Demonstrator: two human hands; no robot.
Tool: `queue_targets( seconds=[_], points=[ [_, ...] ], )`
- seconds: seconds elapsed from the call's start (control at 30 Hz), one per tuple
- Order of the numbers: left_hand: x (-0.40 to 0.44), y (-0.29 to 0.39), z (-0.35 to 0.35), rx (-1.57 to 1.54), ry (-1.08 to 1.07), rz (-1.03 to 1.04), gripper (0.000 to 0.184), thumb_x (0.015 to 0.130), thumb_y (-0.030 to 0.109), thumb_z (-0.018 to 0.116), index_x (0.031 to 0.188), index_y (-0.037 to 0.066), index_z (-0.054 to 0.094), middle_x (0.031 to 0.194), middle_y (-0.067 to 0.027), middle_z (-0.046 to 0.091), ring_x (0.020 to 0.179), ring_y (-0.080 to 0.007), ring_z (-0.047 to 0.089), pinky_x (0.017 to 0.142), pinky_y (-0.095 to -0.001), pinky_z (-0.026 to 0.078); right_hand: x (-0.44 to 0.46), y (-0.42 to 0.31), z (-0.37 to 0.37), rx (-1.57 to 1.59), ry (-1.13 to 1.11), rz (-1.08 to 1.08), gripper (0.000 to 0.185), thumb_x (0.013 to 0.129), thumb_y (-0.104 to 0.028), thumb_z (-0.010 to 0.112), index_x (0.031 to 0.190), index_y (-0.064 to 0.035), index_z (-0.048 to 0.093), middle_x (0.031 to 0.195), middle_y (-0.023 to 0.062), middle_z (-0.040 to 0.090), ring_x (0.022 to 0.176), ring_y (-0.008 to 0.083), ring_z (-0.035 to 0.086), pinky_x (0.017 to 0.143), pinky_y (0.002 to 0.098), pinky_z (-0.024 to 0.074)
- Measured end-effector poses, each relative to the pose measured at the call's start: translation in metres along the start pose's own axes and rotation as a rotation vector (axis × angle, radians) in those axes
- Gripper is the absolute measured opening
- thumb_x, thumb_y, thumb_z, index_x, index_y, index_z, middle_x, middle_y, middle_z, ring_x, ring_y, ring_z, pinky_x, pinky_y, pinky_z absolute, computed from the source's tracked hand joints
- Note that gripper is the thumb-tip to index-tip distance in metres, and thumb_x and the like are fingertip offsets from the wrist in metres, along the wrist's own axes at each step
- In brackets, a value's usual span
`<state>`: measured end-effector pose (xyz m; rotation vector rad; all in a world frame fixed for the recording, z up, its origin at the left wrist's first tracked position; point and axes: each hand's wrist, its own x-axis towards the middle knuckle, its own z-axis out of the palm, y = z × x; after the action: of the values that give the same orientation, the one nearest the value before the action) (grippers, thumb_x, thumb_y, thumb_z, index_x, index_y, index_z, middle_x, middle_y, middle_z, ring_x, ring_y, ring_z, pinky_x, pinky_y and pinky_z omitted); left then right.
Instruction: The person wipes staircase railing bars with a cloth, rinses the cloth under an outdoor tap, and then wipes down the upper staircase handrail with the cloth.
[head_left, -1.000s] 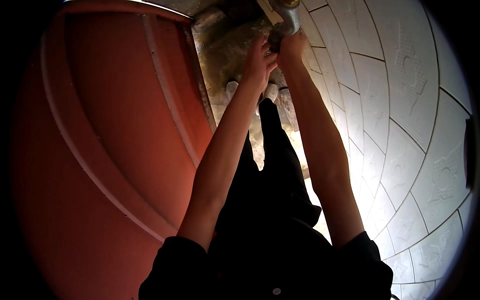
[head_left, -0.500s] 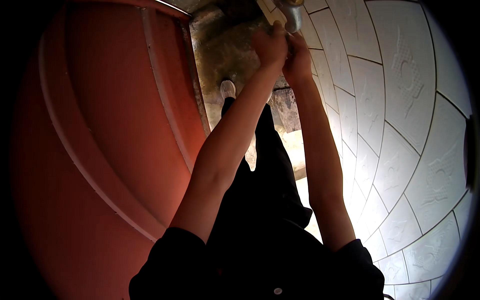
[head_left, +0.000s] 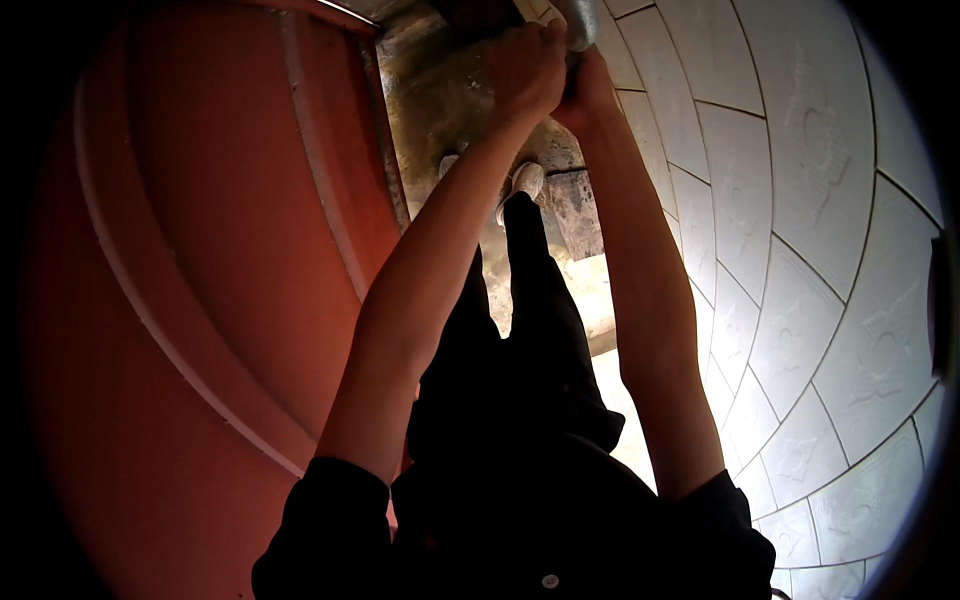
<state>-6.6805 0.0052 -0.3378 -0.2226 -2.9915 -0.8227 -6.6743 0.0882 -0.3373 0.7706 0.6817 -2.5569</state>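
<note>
Both of my hands are together at the top of the view, just below a metal tap spout [head_left: 581,25]. My left hand [head_left: 530,72] shows its back, with the knuckles bent near the spout; shadow and motion smear its fingers. Close beside it, my right hand [head_left: 588,98] is turned inward under the spout, its fingers mostly hidden. I cannot make out any object in either hand. Both forearms are bare below short black sleeves.
A red metal panel [head_left: 240,200] stands along the left side. White embossed tiles [head_left: 820,150] cover the wall on the right. Below is a wet, stained floor [head_left: 430,110], with my light shoes [head_left: 527,180] on it and a worn block [head_left: 577,215] near the wall.
My hands have shifted slightly upward and the left one a little leftward, its knuckles now nearer the tap. The tap sits higher in view, and my right shoe has come into sight.
</note>
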Motion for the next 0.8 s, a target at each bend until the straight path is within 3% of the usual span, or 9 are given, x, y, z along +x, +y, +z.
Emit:
queue_targets(
  seconds=[0.1, 0.13, 0.17, 0.23, 0.3, 0.4, 0.63, 0.7, 0.8],
  points=[
    [-0.003, -0.021, 0.003, 0.042, 0.134, 0.144, 0.024, 0.089, 0.02, 0.047, 0.101, 0.005, 0.061, 0.096, -0.015, 0.06, 0.096, -0.0329, 0.058, 0.082, -0.0446, 0.044, 0.016, 0.003, -0.015, 0.146, -0.269, 0.114, 0.031, 0.095, -0.033, 0.046, 0.106, -0.008, 0.06, 0.096, 0.0079, 0.066, 0.088, 0.0185, 0.063, 0.081, 0.036, 0.0528],
    [0.0, -0.034, 0.005, -0.12, 0.152, 0.19, 0.027, 0.094, 0.02, 0.041, 0.111, 0.005, 0.056, 0.101, -0.0169, 0.059, 0.1, -0.0334, 0.056, 0.088, -0.0449, 0.042, 0.016, 0.01, -0.008, -0.086, 0.059, 0.005, 0.028, 0.096, -0.029, 0.044, 0.108, -0.0085, 0.059, 0.1, 0.0084, 0.066, 0.087, 0.0197, 0.064, 0.08, 0.0401, 0.0537],
    [-0.002, -0.044, 0.013, -0.122, 0.148, 0.192, 0.027, 0.094, 0.02, 0.041, 0.111, 0.005, 0.056, 0.101, -0.0169, 0.059, 0.1, -0.0334, 0.056, 0.088, -0.0449, 0.042, 0.012, 0.01, -0.003, -0.085, 0.062, 0.004, 0.028, 0.096, -0.029, 0.044, 0.108, -0.0085, 0.059, 0.1, 0.0084, 0.066, 0.087, 0.0197, 0.064, 0.08, 0.0401, 0.0537],
    [-0.009, -0.062, 0.027, -0.76, 0.073, -0.381, 0.031, 0.099, 0.021, 0.035, 0.118, 0.004, 0.05, 0.107, -0.0194, 0.056, 0.103, -0.0329, 0.055, 0.091, -0.0424, 0.041, 0.01, 0.008, 0.003, -0.182, 0.004, -0.024, 0.028, 0.099, -0.028, 0.041, 0.115, -0.0084, 0.054, 0.114, 0.0093, 0.061, 0.102, 0.0244, 0.06, 0.086, 0.0439, 0.0522],
    [-0.022, -0.063, 0.006, -0.739, 0.136, -0.365, 0.034, 0.101, 0.026, 0.031, 0.12, 0.002, 0.048, 0.111, -0.0192, 0.055, 0.104, -0.0289, 0.055, 0.091, -0.0383, 0.043, 0.013, 0.008, 0.003, -0.111, 0.025, -0.041, 0.027, 0.097, -0.027, 0.049, 0.115, -0.0074, 0.053, 0.113, 0.011, 0.059, 0.101, 0.0264, 0.059, 0.085, 0.049, 0.0524],
    [-0.032, -0.061, -0.017, -1.083, 0.008, -0.787, 0.038, 0.1, 0.031, 0.033, 0.119, 0.002, 0.049, 0.115, -0.0139, 0.056, 0.094, -0.0216, 0.059, 0.081, -0.034, 0.046, 0.013, 0.009, 0.007, 0.013, 0.095, -0.067, 0.027, 0.092, -0.023, 0.058, 0.112, -0.0059, 0.053, 0.111, 0.013, 0.058, 0.099, 0.0269, 0.059, 0.083, 0.0467, 0.0543],
    [-0.047, -0.059, -0.014, -1.145, -0.083, -0.843, 0.038, 0.097, 0.032, 0.034, 0.115, 0.003, 0.051, 0.104, -0.0125, 0.062, 0.076, -0.0222, 0.064, 0.069, -0.0333, 0.047, 0.017, 0.014, -0.003, -0.075, 0.127, -0.007, 0.015, 0.09, -0.011, 0.057, 0.101, -0.0022, 0.053, 0.089, 0.013, 0.056, 0.078, 0.025, 0.058, 0.069, 0.0399, 0.0562],
    [-0.049, -0.052, -0.02, -1.13, -0.182, -0.844, 0.047, 0.096, 0.038, 0.033, 0.124, 0.002, 0.047, 0.113, -0.0151, 0.062, 0.094, -0.0252, 0.063, 0.086, -0.0375, 0.044, 0.015, 0.014, 0.002, -0.118, 0.149, -0.063, 0.012, 0.09, -0.009, 0.055, 0.1, -0.0021, 0.053, 0.086, 0.013, 0.055, 0.072, 0.0249, 0.057, 0.066, 0.0399, 0.0556],
    [-0.049, -0.047, -0.027, -1.127, -0.19, -0.826, 0.046, 0.096, 0.036, 0.034, 0.123, 0.002, 0.047, 0.11, -0.0146, 0.063, 0.092, -0.0249, 0.064, 0.085, -0.037, 0.045, 0.014, 0.015, 0.009, -0.155, 0.32, -0.21, 0.008, 0.091, -0.007, 0.052, 0.098, -0.0022, 0.052, 0.083, 0.0135, 0.056, 0.065, 0.0245, 0.057, 0.055, 0.0385, 0.0511]
  ],
)
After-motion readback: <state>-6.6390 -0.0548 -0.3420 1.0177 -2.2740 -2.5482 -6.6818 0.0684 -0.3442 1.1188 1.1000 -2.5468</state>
